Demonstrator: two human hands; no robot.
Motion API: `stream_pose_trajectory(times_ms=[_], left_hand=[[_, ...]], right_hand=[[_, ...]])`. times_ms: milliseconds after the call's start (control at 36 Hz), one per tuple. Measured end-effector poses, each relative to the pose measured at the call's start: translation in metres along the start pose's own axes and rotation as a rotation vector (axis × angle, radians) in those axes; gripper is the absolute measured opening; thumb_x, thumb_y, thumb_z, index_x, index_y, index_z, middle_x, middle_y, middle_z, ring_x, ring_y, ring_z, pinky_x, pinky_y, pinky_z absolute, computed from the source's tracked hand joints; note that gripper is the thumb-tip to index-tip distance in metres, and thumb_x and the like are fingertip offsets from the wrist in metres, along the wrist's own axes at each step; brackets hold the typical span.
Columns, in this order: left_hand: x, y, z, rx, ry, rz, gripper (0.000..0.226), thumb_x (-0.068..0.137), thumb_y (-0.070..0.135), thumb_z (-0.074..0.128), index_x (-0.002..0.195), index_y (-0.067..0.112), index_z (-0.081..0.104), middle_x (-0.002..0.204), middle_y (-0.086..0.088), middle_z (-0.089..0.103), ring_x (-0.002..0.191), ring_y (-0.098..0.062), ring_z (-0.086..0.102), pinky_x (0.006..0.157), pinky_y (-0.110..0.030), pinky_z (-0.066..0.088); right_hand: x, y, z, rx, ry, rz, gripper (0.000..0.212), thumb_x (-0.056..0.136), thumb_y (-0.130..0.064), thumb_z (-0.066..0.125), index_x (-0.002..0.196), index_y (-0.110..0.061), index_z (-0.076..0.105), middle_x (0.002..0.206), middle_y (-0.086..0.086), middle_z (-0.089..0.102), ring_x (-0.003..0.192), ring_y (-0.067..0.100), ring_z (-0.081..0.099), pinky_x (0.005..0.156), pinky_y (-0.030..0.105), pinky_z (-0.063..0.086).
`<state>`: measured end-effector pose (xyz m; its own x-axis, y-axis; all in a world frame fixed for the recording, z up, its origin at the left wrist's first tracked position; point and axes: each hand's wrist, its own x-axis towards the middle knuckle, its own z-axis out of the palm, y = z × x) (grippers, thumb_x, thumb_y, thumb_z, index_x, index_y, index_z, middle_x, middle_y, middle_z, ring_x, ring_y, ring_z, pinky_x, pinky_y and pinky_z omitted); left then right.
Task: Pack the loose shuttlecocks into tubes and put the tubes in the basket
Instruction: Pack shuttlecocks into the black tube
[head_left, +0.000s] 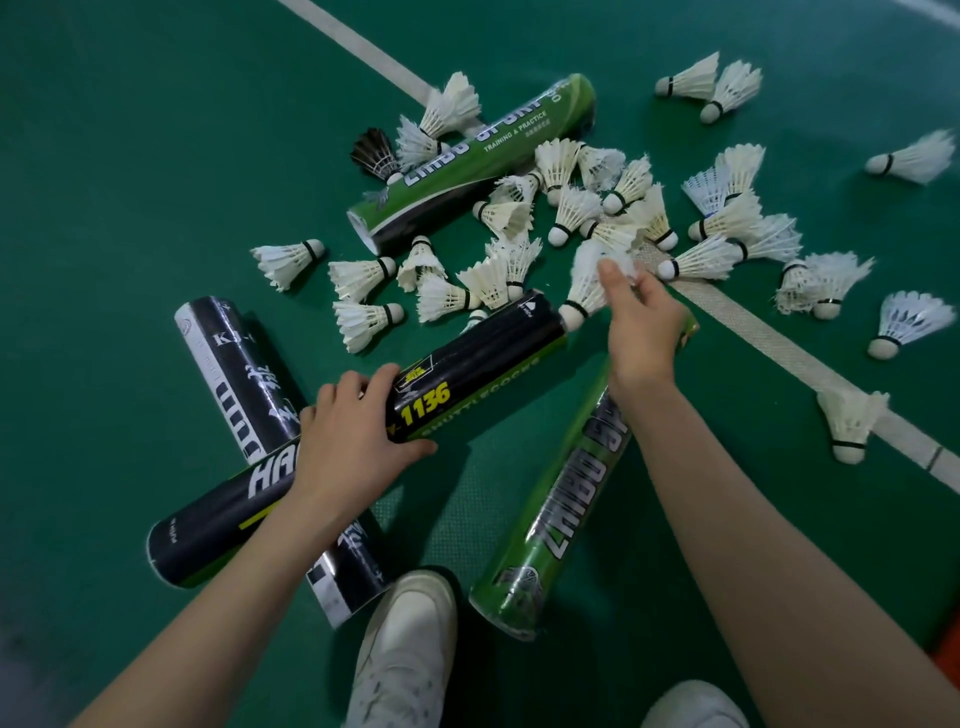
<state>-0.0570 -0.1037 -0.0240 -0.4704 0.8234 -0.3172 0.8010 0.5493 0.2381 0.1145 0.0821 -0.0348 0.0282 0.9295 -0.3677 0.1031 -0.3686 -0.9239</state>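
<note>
My left hand grips the middle of a black tube marked 1136, which lies slanted with its open end up and to the right. My right hand pinches the feathers of a white shuttlecock; its cork tip sits at the tube's mouth. Several loose white shuttlecocks lie scattered on the green floor beyond. A green tube lies under my right forearm. Another green tube rests farther back. A black-and-white tube lies beneath the held one. No basket is in view.
A white court line runs diagonally across the green floor. One dark shuttlecock lies by the far green tube. My white shoes are at the bottom edge. An orange strip shows at the lower right corner.
</note>
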Motion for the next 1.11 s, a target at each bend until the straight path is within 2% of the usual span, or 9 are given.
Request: stream_pose_trajectory(times_ms=[139,194,278,472,694,778,889,1000,1111], left_hand=[[0.002,0.004,-0.002,-0.082,0.028,0.022,0.086,0.07,0.061,0.07,0.14,0.029,0.032,0.122,-0.002,0.045,0.116,-0.027,0.04,0.099,-0.044,0.037],[0.002,0.003,-0.003,-0.099,0.035,0.02,0.086,0.07,0.06,0.071,0.14,0.028,0.032,0.122,-0.003,0.045,0.116,-0.027,0.04,0.099,-0.044,0.037],[0.001,0.002,-0.003,-0.118,0.042,0.013,0.086,0.07,0.059,0.072,0.14,0.028,0.033,0.12,-0.003,0.046,0.115,-0.027,0.04,0.098,-0.044,0.038],[0.0,0.004,-0.006,-0.035,0.047,0.065,0.086,0.07,0.06,0.071,0.141,0.03,0.033,0.119,-0.002,0.046,0.111,-0.027,0.041,0.094,-0.041,0.037],[0.001,-0.013,-0.006,-0.098,0.047,-0.035,0.087,0.066,0.055,0.078,0.139,0.03,0.036,0.117,-0.003,0.046,0.112,-0.026,0.04,0.093,-0.039,0.036],[0.005,-0.018,-0.003,-0.097,0.034,-0.094,0.086,0.066,0.058,0.076,0.139,0.031,0.036,0.118,-0.004,0.047,0.114,-0.029,0.041,0.096,-0.042,0.036],[0.014,-0.028,-0.007,-0.11,0.042,-0.198,0.09,0.068,0.061,0.073,0.142,0.028,0.033,0.123,-0.009,0.047,0.118,-0.032,0.041,0.098,-0.049,0.038],[0.019,-0.035,-0.012,-0.134,0.062,-0.227,0.089,0.071,0.058,0.072,0.143,0.025,0.032,0.124,-0.011,0.046,0.12,-0.034,0.039,0.099,-0.049,0.037],[0.022,-0.037,-0.01,-0.131,0.039,-0.236,0.09,0.071,0.06,0.072,0.143,0.026,0.031,0.126,-0.011,0.045,0.121,-0.034,0.039,0.1,-0.05,0.037]], right_hand=[[-0.016,0.007,0.004,-0.119,-0.216,-0.112,0.023,0.094,-0.035,0.057,0.096,-0.013,0.066,0.092,0.0,0.064,0.085,0.01,0.057,0.086,0.028,0.045],[-0.022,0.003,0.003,-0.138,-0.25,-0.17,0.028,0.1,-0.035,0.045,0.114,-0.018,0.061,0.105,-0.01,0.061,0.094,0.0,0.055,0.091,0.021,0.043],[-0.023,-0.002,-0.002,-0.208,-0.317,-0.195,0.044,0.102,-0.047,0.024,0.142,-0.034,0.038,0.139,-0.012,0.047,0.128,0.004,0.042,0.11,0.032,0.034],[-0.028,-0.014,-0.002,-0.307,-0.504,-0.19,0.051,0.1,-0.054,0.014,0.147,-0.04,0.03,0.154,-0.014,0.028,0.133,-0.004,0.022,0.106,0.022,0.012],[-0.036,-0.009,0.015,-0.242,-0.677,-0.036,0.055,0.096,-0.061,0.007,0.147,-0.045,0.023,0.158,-0.014,0.016,0.144,0.011,0.01,0.116,0.044,0.0],[-0.035,-0.002,0.029,-0.24,-0.572,-0.044,0.053,0.1,-0.055,0.013,0.15,-0.04,0.02,0.158,-0.015,0.017,0.141,0.004,0.015,0.112,0.032,0.009],[-0.024,0.021,0.043,-0.252,-0.312,0.003,0.04,0.102,-0.045,0.026,0.133,-0.026,0.044,0.135,-0.004,0.044,0.126,0.013,0.043,0.104,0.032,0.032],[-0.017,0.051,0.05,-0.651,-0.549,-0.114,0.039,0.101,-0.025,0.042,0.14,-0.03,0.041,0.144,0.005,0.029,0.093,0.015,0.051,0.07,0.021,0.047],[-0.02,0.066,0.068,-0.888,-0.756,-0.174,0.046,0.099,-0.014,0.047,0.142,-0.028,0.04,0.157,0.008,0.004,0.142,0.035,0.014,0.111,0.045,0.033]])
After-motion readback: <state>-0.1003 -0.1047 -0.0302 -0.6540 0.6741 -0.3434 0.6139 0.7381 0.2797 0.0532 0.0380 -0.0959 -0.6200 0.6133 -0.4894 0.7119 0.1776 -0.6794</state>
